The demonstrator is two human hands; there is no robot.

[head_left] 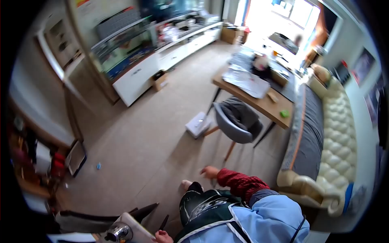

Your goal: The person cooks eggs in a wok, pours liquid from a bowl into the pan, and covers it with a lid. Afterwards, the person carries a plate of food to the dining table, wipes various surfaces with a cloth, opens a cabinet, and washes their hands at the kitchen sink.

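Find the left hand (163, 237) at the bottom edge, just beside the near surface (138, 227) and next to a dark slim thing (163, 222). With fingers bent and partly cut by the frame, looks like gripping this thing, but cannot tell for certain. Find also the right hand (209, 172), at the end of a red sleeve (243, 185), reaching out above the floor (142, 162), in view nearest to the gray chair (233, 127). With fingers half bent and rather blurred, cannot tell whether open or closed, and cannot make out anything in them. On the near surface, see a shiny metal pot (118, 233), cut by the bottom edge, a little apart from the left hand. About progress, must judge with care: can count the pot as already put on the near surface, but cannot confirm any finished step with the dark slim thing, nor measure how much remains. Farther away, see the far surface (267, 110) with a silver sheet (245, 83) and a green thing (284, 114), well apart from both hands, so judge as not in use at this moment. Beside the gray chair, on the floor, notice a white box (197, 124), apparently untouched.
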